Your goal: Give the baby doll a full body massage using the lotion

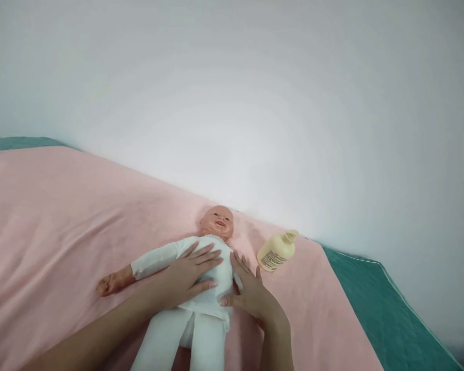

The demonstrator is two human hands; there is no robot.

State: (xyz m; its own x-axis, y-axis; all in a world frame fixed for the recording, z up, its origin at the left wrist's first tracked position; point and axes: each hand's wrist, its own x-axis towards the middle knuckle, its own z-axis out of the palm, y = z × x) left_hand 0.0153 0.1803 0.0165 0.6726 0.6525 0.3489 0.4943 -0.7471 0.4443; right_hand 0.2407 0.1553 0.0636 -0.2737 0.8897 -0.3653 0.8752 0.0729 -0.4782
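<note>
A baby doll [218, 260] with a white cloth body lies on its back, its bald plastic head toward the wall. Across its chest rests my left hand [189, 273], palm down with the fingers spread. My right hand [251, 291] touches the side of the torso, fingers apart and thumb on the cloth. The doll's arm on the left stretches out to a plastic hand; the other arm is mostly hidden behind my right hand. Beyond my right hand a pale yellow pump bottle [276, 251] with a printed label stands near the wall.
A pink blanket [62, 206] with some creases lies under the doll and the bottle. Green fabric [363, 288] shows past its edge on the right and at the far left. A plain white wall [232, 103] rises directly behind.
</note>
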